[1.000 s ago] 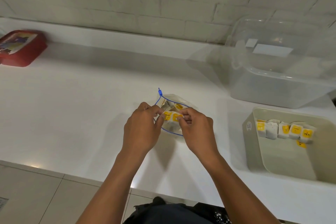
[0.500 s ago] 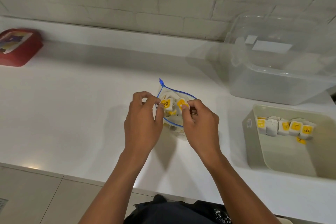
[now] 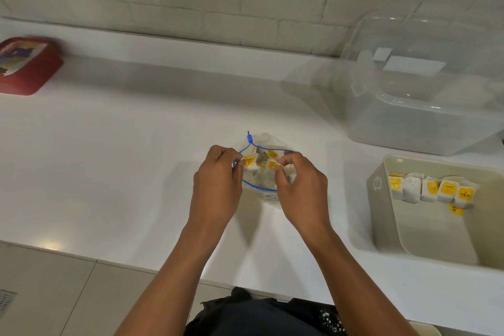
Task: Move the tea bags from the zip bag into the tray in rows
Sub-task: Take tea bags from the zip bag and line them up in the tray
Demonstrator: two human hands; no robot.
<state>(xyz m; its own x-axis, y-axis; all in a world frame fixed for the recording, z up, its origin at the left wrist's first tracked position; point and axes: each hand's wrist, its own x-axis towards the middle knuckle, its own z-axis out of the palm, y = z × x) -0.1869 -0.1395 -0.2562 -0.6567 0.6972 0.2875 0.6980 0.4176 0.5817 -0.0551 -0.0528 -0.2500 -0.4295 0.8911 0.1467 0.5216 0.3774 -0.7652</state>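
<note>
Picking tea bags out of the zip bag [image 3: 263,191].
Left hand [image 3: 216,188] and right hand [image 3: 301,189] each pinch a tea bag [image 3: 248,162]; next, likely carrying them to the tray [image 3: 377,194].

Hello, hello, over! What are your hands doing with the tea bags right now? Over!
Left hand pinching zip bag rim. Right hand pinching a yellow tea tag at the bag's mouth. Tray holds one row of tea bags. Nothing blocking.

The white worktop [image 3: 114,161] carries a zip bag [image 3: 263,172] at its middle. A tray [image 3: 381,224] sits near right, a clear tub [image 3: 425,128] far right, a red box [image 3: 27,68] far left.
</note>
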